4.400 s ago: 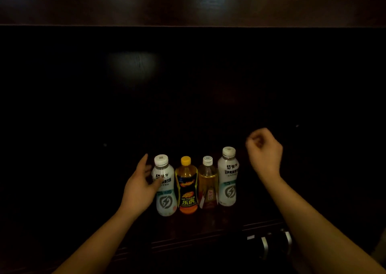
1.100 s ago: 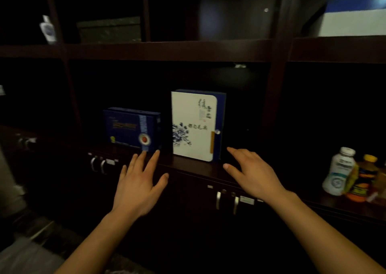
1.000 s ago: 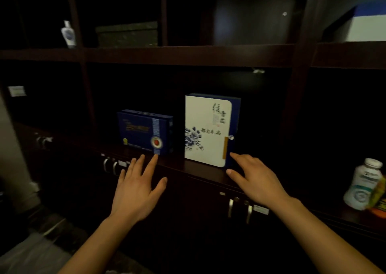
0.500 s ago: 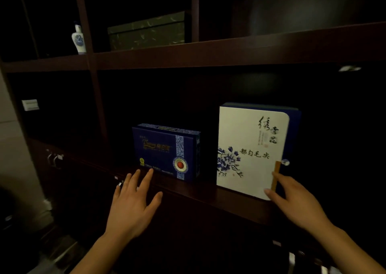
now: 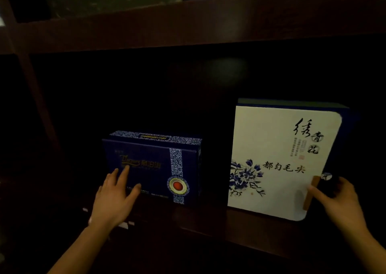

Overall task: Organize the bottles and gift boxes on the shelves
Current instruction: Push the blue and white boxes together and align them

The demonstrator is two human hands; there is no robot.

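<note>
The left hand (image 5: pixel 113 198), fingers wide, before blue gift box (image 5: pixel 154 165); right hand (image 5: pixel 338 198) grips white gift box (image 5: pixel 271 148) by its edge.

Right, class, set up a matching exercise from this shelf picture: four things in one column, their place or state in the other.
Column A: 1 dark blue gift box; 2 white gift box; 3 left hand; 4 right hand.
Column B: a grips a box's right edge; b stands at the right, taller; c fingers spread, open; d stands at the left, lower.
Pairs: 1-d; 2-b; 3-c; 4-a.
</note>
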